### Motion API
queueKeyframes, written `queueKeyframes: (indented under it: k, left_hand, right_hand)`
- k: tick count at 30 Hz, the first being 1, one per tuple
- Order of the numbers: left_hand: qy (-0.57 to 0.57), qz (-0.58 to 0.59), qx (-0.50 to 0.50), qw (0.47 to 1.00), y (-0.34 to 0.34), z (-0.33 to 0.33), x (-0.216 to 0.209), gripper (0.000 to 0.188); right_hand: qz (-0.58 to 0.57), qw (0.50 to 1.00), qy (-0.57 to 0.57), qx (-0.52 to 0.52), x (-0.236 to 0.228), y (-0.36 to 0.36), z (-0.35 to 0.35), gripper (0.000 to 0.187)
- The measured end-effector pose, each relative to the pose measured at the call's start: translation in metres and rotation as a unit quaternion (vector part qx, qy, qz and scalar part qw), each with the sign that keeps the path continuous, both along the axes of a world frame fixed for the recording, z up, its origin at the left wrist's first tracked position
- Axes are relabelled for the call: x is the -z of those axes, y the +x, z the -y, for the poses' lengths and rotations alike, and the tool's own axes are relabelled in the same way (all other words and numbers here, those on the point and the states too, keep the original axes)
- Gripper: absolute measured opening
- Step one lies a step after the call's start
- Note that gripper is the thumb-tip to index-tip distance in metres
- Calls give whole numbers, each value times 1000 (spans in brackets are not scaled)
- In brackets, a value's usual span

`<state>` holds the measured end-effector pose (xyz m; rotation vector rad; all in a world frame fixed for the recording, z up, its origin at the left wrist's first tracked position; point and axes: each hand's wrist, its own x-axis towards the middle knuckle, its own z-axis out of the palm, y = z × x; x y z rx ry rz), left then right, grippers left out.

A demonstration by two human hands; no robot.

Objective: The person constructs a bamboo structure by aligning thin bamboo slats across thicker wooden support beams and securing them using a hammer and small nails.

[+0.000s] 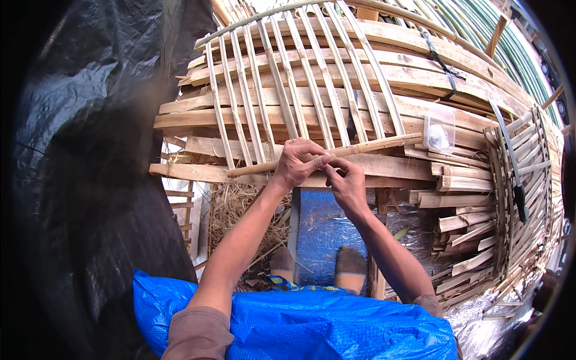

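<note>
A bamboo frame lies across the bench, with several thin slats (372, 67) running from a far rail (270, 13) to a near rounded bamboo rail (384, 143). My left hand (297, 163) is closed over the near rail, its thumb reaching toward the right. Just right of it, my right hand (348, 183) is closed in a pinch, thumb and forefinger meeting the left fingertips at the rail's near side. Anything between those fingertips is too small to make out.
Wide wooden planks (414, 78) form the bench. A clear plastic container (440, 132) stands at the rail's right end. Farther right, a long knife (521, 201) lies on stacked bamboo strips (474, 223). Black sheeting (114, 120) hangs left; blue tarp (336, 324) covers my lap.
</note>
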<state>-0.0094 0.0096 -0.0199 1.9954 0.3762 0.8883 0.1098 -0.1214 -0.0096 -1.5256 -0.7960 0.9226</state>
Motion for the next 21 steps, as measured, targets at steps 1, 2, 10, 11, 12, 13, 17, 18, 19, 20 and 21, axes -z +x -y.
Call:
queueKeyframes:
  k: [1,2,10,11,12,13,17,18,19,20,21]
  left_hand:
    - [-17,-11,-2,1000,-1,0,1,20]
    - [-34,-21,-3,999,-3,0,2,20]
    - [10,-17,-13,1000,-1,1,0,21]
    - [13,-14,-14,1000,0,1,0,21]
    - [0,-12,-20,1000,0,1,0,20]
    - [-12,-10,-25,1000,0,2,0,20]
    - [-73,-29,-141,987,0,9,4,21]
    - [-72,-24,-159,984,1,10,6,22]
    - [-70,-19,-177,981,1,9,9,24]
    - [-69,-15,-196,978,2,9,11,25]
    - [-34,-16,-204,978,4,10,13,24]
  right_hand:
    - [-2,1000,-7,-1,0,0,0,23]
    - [-4,1000,-13,-1,0,0,-1,23]
    - [-14,999,41,-2,7,10,-6,22]
    - [-10,999,40,-7,7,13,-7,22]
    - [-6,999,40,-13,6,15,-9,22]
    - [30,999,18,-22,3,16,-10,23]
    - [151,986,41,-54,-6,15,-5,22]
    - [184,979,23,-78,-7,17,0,22]
    - [218,971,5,-102,-7,18,3,23]
    - [255,961,3,-110,-6,17,6,23]
    - [292,949,0,-115,-5,17,8,23]
